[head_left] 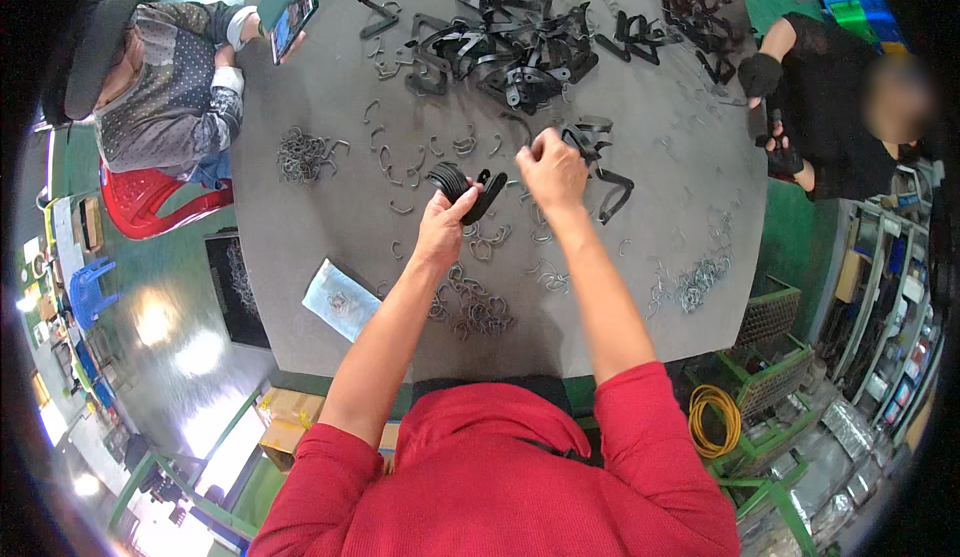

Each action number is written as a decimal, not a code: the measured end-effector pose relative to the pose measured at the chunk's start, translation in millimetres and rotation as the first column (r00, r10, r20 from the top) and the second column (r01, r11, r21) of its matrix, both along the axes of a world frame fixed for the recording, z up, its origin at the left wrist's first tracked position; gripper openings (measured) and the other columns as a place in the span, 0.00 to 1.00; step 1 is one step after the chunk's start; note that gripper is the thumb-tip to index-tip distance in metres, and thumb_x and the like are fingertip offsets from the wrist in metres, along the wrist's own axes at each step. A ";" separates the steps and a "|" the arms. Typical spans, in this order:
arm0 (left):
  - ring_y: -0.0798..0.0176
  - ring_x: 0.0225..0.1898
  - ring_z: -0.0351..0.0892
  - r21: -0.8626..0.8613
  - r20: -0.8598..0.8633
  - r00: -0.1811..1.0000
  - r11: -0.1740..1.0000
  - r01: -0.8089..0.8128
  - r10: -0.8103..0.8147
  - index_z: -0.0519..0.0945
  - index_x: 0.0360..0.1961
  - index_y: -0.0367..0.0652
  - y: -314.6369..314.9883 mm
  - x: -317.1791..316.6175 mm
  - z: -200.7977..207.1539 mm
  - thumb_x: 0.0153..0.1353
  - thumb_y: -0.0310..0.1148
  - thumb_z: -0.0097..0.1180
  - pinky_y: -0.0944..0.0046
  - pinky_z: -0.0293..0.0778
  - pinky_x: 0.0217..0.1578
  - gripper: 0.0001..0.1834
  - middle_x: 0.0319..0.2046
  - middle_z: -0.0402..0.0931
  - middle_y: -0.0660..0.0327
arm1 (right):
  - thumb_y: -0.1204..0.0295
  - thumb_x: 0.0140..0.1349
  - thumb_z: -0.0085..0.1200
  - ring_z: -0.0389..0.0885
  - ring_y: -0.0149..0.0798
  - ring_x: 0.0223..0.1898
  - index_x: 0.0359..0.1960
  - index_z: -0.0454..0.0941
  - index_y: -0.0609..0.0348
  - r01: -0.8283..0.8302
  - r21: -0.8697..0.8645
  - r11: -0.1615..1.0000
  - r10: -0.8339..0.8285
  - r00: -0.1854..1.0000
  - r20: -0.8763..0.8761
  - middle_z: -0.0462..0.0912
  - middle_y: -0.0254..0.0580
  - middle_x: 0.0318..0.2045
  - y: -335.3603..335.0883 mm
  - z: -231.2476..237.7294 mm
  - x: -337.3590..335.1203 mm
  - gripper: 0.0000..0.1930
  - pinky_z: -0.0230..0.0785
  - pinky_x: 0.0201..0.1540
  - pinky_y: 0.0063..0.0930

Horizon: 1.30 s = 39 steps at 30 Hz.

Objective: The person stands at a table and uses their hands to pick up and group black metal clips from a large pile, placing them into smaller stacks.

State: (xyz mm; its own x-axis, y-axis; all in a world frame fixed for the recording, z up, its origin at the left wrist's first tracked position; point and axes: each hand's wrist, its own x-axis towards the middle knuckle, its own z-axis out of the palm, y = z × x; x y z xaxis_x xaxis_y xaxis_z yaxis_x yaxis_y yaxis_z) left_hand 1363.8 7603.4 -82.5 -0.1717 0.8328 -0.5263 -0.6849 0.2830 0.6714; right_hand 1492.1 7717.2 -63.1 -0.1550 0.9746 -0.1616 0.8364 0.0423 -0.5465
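A stack of black curved clips (462, 189) is held above the middle of the grey counter (300, 227) by the left hand (440, 229), whose fingers are clamped on the stack's near edge. Just to the right, the right hand (552, 169) is closed into a loose fist with its fingertips pinched together on something small; what is pinched cannot be told from this view. A black strap piece (610, 185) lies on the counter just right of that hand.

A large heap of black clips and straps (510, 42) is spread across the far part of the counter. Small bent wire hooks (475, 307) are scattered near the person, and a tighter cluster of wire hooks (303, 154) sits to the left. More shiny wire hooks (695, 282) are piled at the right edge. A pale blue plastic bag (340, 299) lies at the near left of the counter.

At the far left, a seated person holds a phone (293, 17) over the counter's edge, beside a red plastic chair (150, 202). At the far right, another person's gloved hand (760, 75) rests on the counter. A coil of yellow cable (715, 419) is seen on the floor to the near right.
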 end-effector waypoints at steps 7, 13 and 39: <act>0.71 0.35 0.72 -0.129 0.272 0.954 0.987 -0.091 0.124 0.70 0.37 0.40 0.1 11.5 8.8 0.57 0.33 0.51 0.71 0.68 0.36 0.10 0.31 0.73 0.65 | 0.68 0.48 0.51 0.76 0.47 0.33 0.27 0.69 0.60 -0.249 -0.064 0.966 0.241 0.965 -0.104 0.74 0.46 0.34 -61.5 34.4 -14.4 0.10 0.69 0.31 0.40; 0.70 0.35 0.73 -0.096 0.089 0.996 0.995 0.035 -0.027 0.70 0.39 0.39 0.7 0.5 15.7 0.53 0.27 0.54 0.69 0.70 0.37 0.12 0.33 0.73 0.63 | 0.70 0.49 0.50 0.74 0.47 0.38 0.36 0.74 0.60 -0.345 -0.469 0.813 0.108 0.880 -0.462 0.75 0.47 0.34 -20.6 19.5 22.3 0.12 0.66 0.41 0.36; 0.68 0.42 0.70 -0.092 0.127 0.982 0.984 0.153 -0.140 0.70 0.45 0.38 -25.8 -18.9 37.2 0.52 0.32 0.56 0.67 0.63 0.46 0.19 0.38 0.73 0.61 | 0.73 0.46 0.56 0.75 0.33 0.33 0.28 0.79 0.49 -0.201 0.055 0.978 0.209 0.947 -0.243 0.76 0.30 0.30 -20.3 22.3 89.9 0.06 0.67 0.31 0.26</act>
State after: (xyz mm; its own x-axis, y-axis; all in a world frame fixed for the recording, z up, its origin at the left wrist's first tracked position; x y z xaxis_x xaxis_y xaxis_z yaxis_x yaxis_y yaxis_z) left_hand 1344.8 7577.7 -45.3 0.0173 0.7857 -0.6184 -0.7046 0.4484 0.5499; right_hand 1582.0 7696.9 -40.8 -0.3832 0.9213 -0.0654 0.6475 0.2175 -0.7304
